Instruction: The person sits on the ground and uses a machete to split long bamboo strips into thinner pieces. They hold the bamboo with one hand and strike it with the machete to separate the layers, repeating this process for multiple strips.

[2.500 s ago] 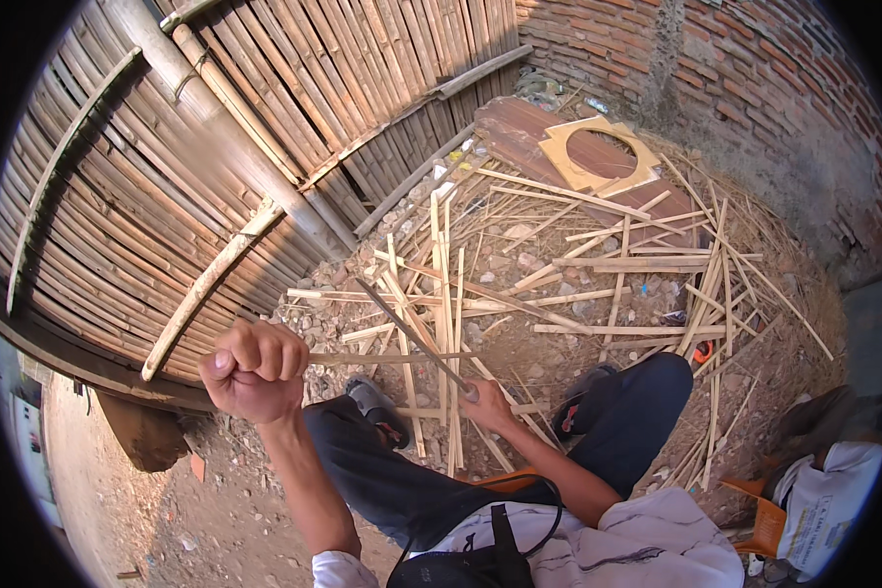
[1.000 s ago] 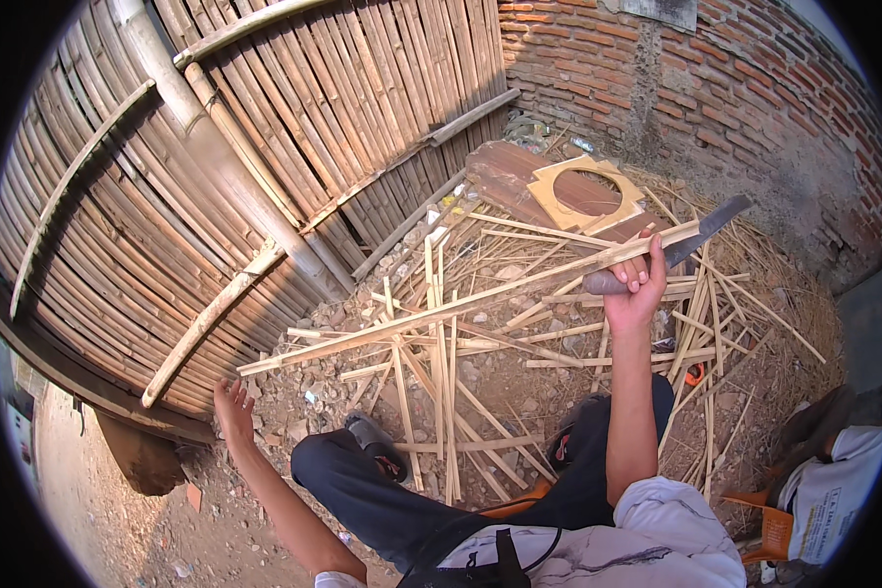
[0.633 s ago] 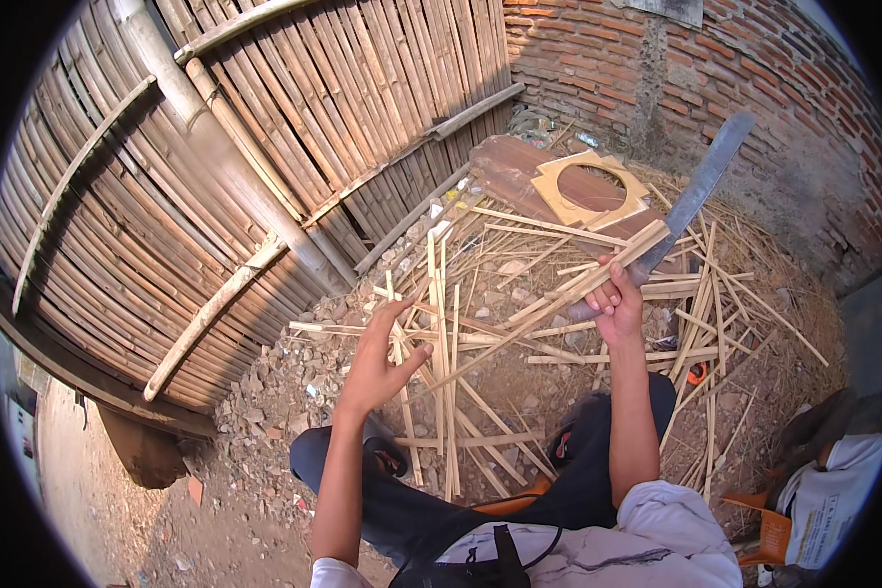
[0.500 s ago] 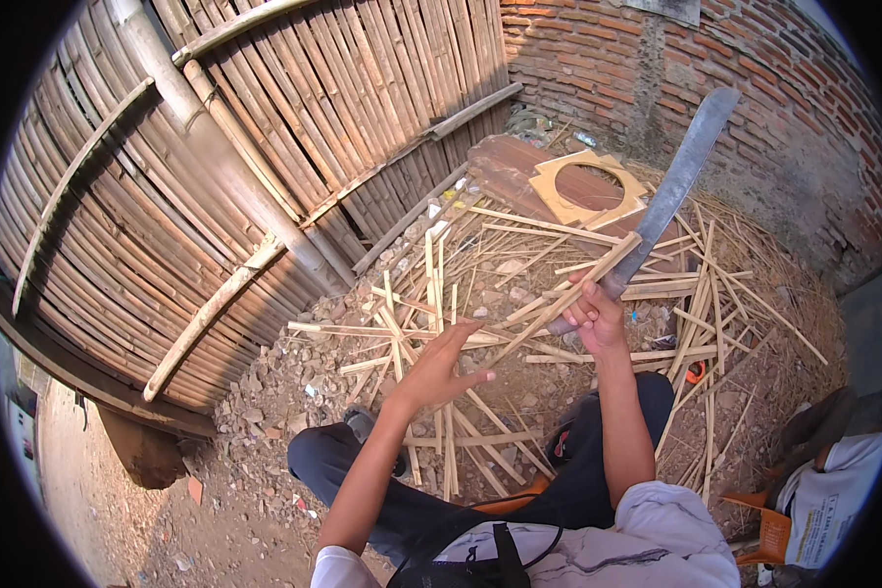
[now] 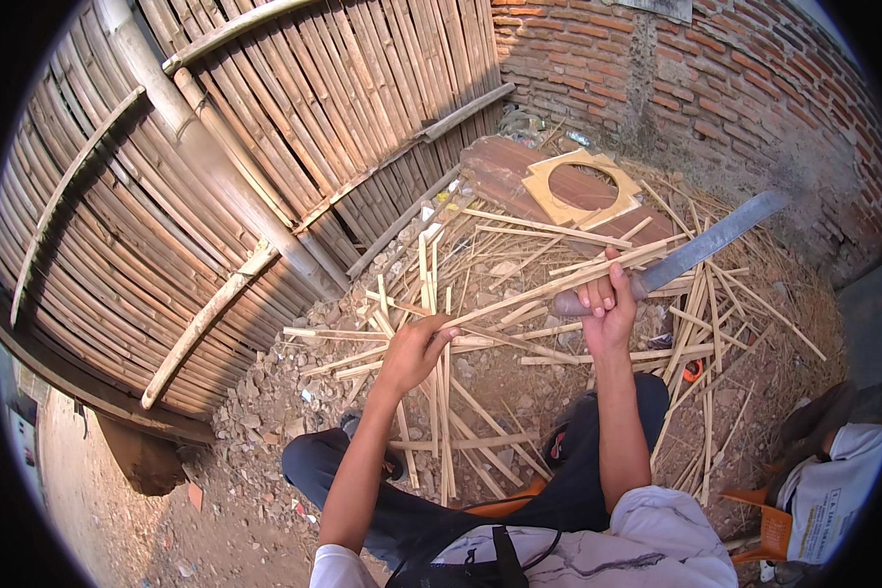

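Observation:
My right hand [image 5: 606,306] is closed round the grey handle of a machete [image 5: 717,238], whose long blade points up and to the right. A thin pale bamboo strip [image 5: 529,292] also passes by this hand, lying along its raised thumb and fingers and running on beside the blade. At the strip's near left end, my left hand [image 5: 417,355] pinches it between thumb and fingers. Below both hands lies a loose scatter of split bamboo strips [image 5: 448,412], several of them crossing one another on the stony ground.
A slatted bamboo wall [image 5: 255,127] stands at the left and a brick wall [image 5: 725,88] at the back right. Near the bricks, a board with a round hole [image 5: 537,189] rests on a brown plank [image 5: 505,162]. Something orange with a white sack [image 5: 833,490] is at the lower right.
My left hand, open before, has closed on the strip's end. The machete blade has swung down to the right, and the strip now slants less steeply.

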`<state>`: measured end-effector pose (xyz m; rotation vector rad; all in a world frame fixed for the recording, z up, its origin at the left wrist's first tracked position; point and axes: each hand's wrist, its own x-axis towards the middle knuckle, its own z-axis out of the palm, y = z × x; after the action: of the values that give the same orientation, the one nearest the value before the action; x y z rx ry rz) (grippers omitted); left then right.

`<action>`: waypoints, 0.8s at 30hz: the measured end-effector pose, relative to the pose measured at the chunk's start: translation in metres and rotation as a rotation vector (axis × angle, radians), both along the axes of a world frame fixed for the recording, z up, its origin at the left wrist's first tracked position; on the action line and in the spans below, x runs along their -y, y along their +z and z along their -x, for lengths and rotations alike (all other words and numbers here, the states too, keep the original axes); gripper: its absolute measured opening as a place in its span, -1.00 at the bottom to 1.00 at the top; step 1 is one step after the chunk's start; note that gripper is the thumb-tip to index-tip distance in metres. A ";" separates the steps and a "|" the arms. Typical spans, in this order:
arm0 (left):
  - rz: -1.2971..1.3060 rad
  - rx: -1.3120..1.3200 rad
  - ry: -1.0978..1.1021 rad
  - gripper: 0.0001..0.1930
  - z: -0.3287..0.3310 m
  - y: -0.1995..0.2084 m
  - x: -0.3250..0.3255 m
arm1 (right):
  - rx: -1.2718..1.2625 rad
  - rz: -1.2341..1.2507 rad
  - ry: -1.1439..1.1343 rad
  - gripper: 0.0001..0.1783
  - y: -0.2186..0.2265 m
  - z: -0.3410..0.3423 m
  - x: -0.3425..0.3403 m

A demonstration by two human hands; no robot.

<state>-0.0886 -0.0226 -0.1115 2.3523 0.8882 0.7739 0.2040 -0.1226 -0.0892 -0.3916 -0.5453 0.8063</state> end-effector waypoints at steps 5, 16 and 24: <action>-0.165 -0.215 0.204 -0.68 0.033 0.070 0.011 | -0.121 0.134 -0.141 -0.55 0.000 -0.003 -0.006; -0.030 -0.885 0.382 -0.67 0.076 0.034 0.041 | 0.220 0.771 -0.041 -0.37 -0.070 0.015 -0.009; 0.266 -1.113 0.251 -0.63 0.041 -0.163 0.008 | 0.074 1.194 0.257 -0.60 -0.288 0.137 0.036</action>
<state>-0.1298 -0.0306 -0.2741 2.3466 1.5925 -0.6696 0.0669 -0.1588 -0.3769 -1.4687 -0.1187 1.3234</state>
